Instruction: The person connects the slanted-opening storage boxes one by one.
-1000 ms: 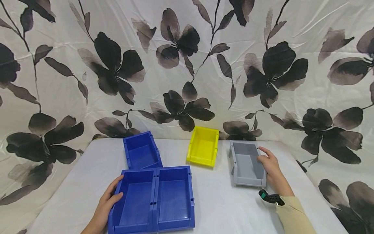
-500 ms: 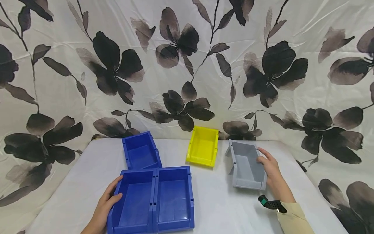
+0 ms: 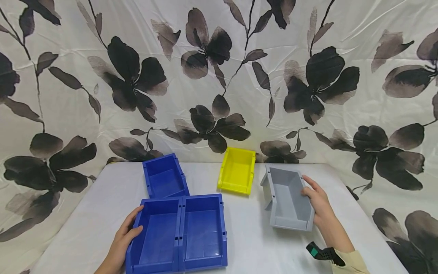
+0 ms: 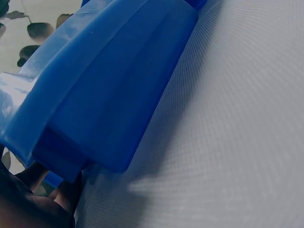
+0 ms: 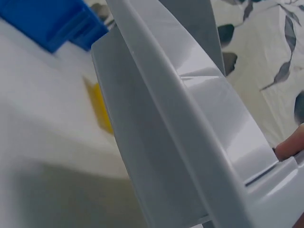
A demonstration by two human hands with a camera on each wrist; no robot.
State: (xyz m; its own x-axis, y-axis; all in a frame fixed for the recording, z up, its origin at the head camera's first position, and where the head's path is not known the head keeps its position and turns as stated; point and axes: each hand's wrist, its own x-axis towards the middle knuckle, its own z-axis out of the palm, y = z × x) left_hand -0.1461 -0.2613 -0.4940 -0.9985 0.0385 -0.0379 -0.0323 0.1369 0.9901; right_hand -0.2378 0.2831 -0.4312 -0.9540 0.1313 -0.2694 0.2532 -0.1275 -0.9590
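Note:
My left hand (image 3: 119, 238) grips the outer side wall of a blue storage bin (image 3: 158, 238), which stands side by side with a second blue bin (image 3: 203, 234), their walls touching. The left wrist view shows the bin's front (image 4: 109, 90) close up, with part of the hand below it. On the right, a grey storage bin (image 3: 290, 196) is held up, tilted, by my right hand (image 3: 318, 203), the thumb over its right wall. In the right wrist view the grey bin (image 5: 156, 114) fills the middle and a fingertip (image 5: 290, 145) shows at the right edge.
Behind the joined bins lies another blue bin (image 3: 165, 177), set at an angle. A yellow bin (image 3: 237, 171) stands at the back middle of the white-covered table (image 3: 249, 232). A flower-printed cloth (image 3: 260, 102) hangs behind and around the table.
My right hand has lifted the grey bin off the table, tilted it and brought it slightly nearer. The left hand and blue bins have stayed put.

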